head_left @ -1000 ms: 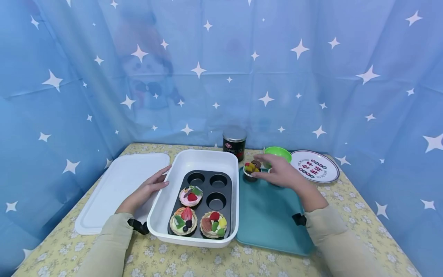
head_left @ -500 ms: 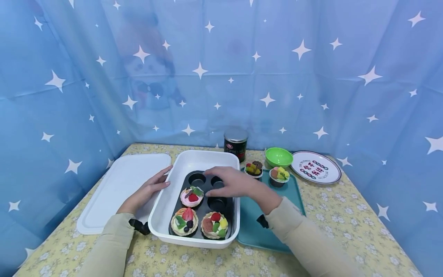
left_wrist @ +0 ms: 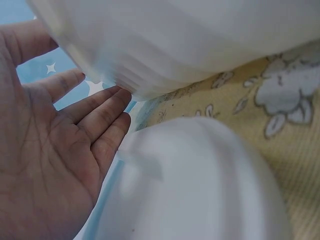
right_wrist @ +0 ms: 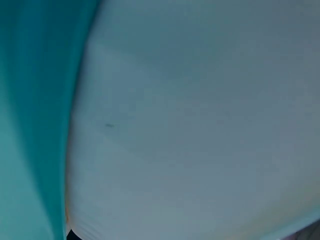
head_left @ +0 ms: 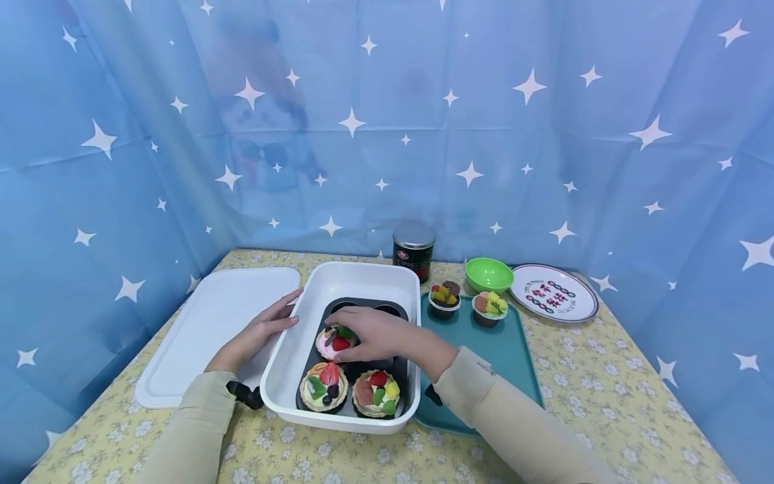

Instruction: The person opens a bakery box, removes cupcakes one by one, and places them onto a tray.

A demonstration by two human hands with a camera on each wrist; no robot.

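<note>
A white tub (head_left: 338, 279) stands between a white board (head_left: 199, 323) and a teal tray (head_left: 508, 356), with a dark muffin tin (head_left: 399, 368) lying inside it. The left hand (head_left: 260, 333) touches the tub's left side with fingers nearly straight, while the right hand (head_left: 375, 333) reaches over the tin, its thumb and bent fingers around the pink tart (head_left: 328, 345), though whether they grip it cannot be told. That tart is at the left middle cup, just beyond the strawberry-topped tart (head_left: 324, 388) in the near left one.
</note>
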